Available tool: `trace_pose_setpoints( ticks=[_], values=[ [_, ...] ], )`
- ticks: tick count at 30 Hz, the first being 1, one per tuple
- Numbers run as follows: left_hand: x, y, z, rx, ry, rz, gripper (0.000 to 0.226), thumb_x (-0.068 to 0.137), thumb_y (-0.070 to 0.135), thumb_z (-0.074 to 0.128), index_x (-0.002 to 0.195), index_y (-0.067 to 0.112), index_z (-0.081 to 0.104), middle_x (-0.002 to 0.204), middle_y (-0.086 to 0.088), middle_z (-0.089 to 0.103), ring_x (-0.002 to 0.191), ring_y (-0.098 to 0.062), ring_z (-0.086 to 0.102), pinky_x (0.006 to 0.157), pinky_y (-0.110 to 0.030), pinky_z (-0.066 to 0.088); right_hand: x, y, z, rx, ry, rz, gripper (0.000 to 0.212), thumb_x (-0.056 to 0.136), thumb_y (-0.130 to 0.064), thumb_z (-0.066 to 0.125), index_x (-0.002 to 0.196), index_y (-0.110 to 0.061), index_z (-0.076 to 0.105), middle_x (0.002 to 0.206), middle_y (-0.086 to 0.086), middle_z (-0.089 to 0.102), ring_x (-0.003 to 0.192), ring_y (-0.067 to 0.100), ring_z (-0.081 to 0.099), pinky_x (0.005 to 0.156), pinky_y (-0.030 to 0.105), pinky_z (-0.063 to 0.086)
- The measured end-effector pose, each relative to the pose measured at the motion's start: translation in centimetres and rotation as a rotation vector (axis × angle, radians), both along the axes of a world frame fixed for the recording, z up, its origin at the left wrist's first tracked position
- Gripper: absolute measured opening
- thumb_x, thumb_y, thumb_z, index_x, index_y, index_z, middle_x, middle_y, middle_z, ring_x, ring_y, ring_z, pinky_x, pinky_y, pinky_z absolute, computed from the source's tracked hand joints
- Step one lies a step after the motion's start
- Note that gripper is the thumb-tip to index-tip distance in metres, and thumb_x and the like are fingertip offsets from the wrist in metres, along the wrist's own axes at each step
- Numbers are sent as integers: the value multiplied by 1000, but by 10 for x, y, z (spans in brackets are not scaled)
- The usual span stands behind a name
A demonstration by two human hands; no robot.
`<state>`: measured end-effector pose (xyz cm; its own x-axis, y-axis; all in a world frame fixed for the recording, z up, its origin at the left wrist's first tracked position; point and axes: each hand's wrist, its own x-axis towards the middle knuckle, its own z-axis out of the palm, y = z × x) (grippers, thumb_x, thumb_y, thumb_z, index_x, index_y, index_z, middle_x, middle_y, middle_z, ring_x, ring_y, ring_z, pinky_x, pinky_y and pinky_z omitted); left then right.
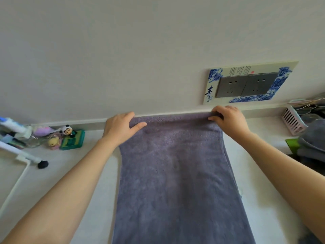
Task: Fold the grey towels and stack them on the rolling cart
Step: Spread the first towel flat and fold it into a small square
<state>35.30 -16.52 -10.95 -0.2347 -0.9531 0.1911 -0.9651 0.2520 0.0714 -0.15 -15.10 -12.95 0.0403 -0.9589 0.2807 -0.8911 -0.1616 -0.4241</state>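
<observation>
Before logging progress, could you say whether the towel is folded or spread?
Spread lengthwise: grey towel lies long on the surface; thickness cannot tell.

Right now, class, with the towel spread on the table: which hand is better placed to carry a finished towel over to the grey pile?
Probably the right hand: the grey pile lies on its side. Both hands grip the towel at its far corners; the left hand would cross over.

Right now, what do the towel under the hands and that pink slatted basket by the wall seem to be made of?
The grey towel looks like cotton terry or a similar pile fabric: matte, fuzzy, draping softly where both hands pinch its far corners. The pink basket looks like moulded plastic: smooth, with stiff, even slats. Neither can be confirmed by sight alone.
</observation>
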Motion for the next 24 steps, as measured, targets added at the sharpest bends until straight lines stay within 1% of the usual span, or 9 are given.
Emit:
trace_pose_setpoints(
  ticks=[2,5,8,12,15,18,20,22,24],
  values=[
    [8,25,-11,17,58,-33,66,77,77,34,94,19,60,88,-3,67,88,-30,62,63,-30,34,-1,26,-3,57,-7,54,17,83,-22,68,93,-8,66,78,8,59,81,34,55,70,32,35],
    [15,65,-30,95,145,-103,62,78,73,21,78,23,59,76,6,60,83,-23,60,61,-28,32,-6,60,-11,190,-47,81,19,81,-24,71,94,-11,67,78,3,55,81,29,54,69,31,36],
    [23,99,-51,211,209,-111,57,79,69,22,72,25,57,72,9,54,80,-15,55,60,-28,32,-11,85,-22,335,-71,63,22,80,-33,72,91,-15,67,80,5,55,79,25,51,68,30,34],
    [30,132,-83,336,168,-100,61,80,69,23,87,25,65,77,12,52,82,-9,49,60,-24,31,-6,119,-48,448,-26,153,16,79,-34,72,87,-20,73,71,-16,54,84,20,54,70,26,32],
    [29,143,-98,437,146,-97,44,90,58,39,99,23,66,82,12,48,93,-15,52,67,-26,31,-1,138,-70,504,-22,116,14,80,-34,71,89,-23,74,86,-7,69,91,21,58,73,25,35],
    [30,142,-93,402,176,-119,56,82,62,33,97,22,68,81,12,47,91,-17,51,68,-27,31,0,145,-70,470,-51,26,14,80,-25,73,93,-20,75,92,-1,71,92,21,60,74,23,35],
    [32,139,-85,311,213,-149,60,80,64,31,94,21,70,81,10,50,86,-17,50,68,-26,33,1,147,-59,359,-55,29,13,78,-16,75,91,-16,75,89,2,72,89,24,62,74,26,38],
    [34,142,-82,159,244,-181,52,83,57,38,92,19,72,80,7,53,81,-16,50,68,-25,35,1,155,-50,213,-48,30,17,72,-11,79,89,-14,76,88,3,73,88,29,65,77,33,46],
    [35,154,-86,58,258,-189,41,85,49,46,92,19,73,79,6,54,79,-14,47,69,-23,36,-1,167,-55,109,8,18,26,67,-12,83,92,-18,77,98,3,73,96,29,66,83,41,48]
  ],
)
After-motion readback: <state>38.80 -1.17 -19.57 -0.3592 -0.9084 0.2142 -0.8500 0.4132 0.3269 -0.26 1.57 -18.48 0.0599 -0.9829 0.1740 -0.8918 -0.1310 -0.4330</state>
